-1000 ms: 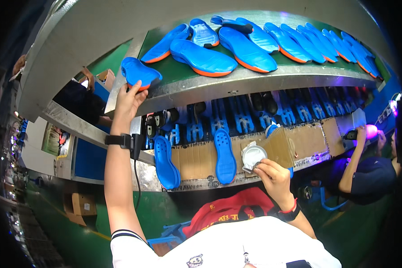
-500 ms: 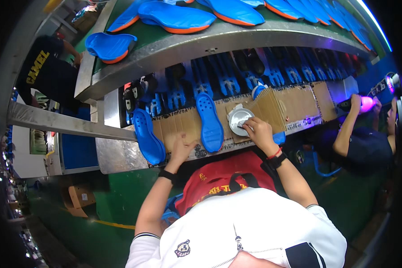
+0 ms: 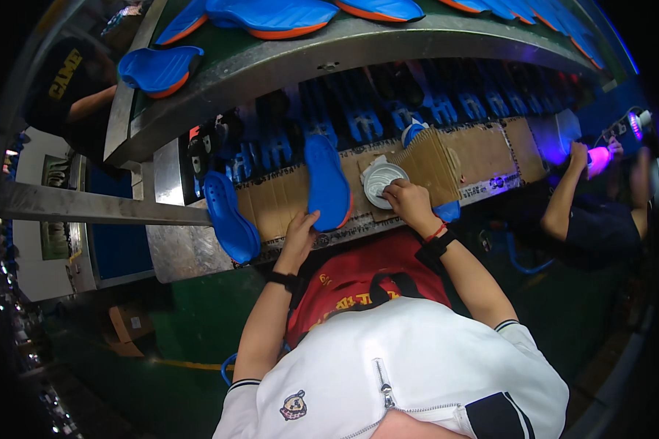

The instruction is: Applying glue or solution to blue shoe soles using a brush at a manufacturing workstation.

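My left hand (image 3: 299, 233) is closed on the near left edge of a blue shoe sole (image 3: 328, 179), thumb on top. The sole is tilted a little, so its orange-red side shows along the right. To its right, a white round dish (image 3: 383, 178) with pale, shiny contents stands on the cardboard. My right hand (image 3: 411, 203) is at the dish's near right rim with fingertips pinched together; what they hold is hidden. At the left, another blue sole (image 3: 229, 216) with holes at its far end lies on what looks like one or more soles beneath it.
Brown cardboard (image 3: 274, 205) covers the bench, with a corrugated flap (image 3: 428, 168) right of the dish. Beyond stand several dark and blue shoe parts, under a raised metal-edged shelf (image 3: 322, 67) of blue soles. A metal bar (image 3: 102, 205) crosses at left. People work at both sides.
My left hand has closed on the middle sole, whose orange-red side now shows. My right fingers have moved from inside the dish to its near rim. The whole view has shifted slightly.
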A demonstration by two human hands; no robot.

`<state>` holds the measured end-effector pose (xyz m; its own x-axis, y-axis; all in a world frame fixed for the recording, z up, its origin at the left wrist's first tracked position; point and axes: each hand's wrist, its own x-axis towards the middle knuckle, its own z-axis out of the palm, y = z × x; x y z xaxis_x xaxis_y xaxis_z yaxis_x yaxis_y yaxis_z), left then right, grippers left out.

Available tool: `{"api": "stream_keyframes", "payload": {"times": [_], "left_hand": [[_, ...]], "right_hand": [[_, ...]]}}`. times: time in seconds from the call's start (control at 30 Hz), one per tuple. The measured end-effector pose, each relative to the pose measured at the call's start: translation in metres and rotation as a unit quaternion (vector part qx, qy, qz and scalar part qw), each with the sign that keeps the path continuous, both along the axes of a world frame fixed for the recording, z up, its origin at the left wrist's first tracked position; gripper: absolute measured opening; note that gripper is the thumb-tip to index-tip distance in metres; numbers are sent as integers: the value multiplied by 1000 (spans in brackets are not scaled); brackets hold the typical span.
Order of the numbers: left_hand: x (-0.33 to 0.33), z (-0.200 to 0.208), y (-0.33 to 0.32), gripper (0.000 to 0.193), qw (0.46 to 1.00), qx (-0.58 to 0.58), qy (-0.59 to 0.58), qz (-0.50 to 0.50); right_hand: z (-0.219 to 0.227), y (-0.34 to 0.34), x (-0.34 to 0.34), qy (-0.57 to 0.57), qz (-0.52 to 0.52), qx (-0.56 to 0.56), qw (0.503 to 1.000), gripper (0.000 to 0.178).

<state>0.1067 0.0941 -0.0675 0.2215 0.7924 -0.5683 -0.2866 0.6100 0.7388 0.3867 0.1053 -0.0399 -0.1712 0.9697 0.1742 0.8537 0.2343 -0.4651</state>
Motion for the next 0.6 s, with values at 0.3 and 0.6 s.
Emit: {"api": "stream_keyframes", "payload": {"times": [0.3, 0.6], "left_hand": [[4, 114, -28, 58, 988, 151, 0, 32], [26, 145, -13, 52, 935, 302, 154, 107]], "right_hand": [[18, 0, 1, 22, -8, 9, 1000, 11], [98, -15, -7, 212, -30, 22, 977, 9]]}}
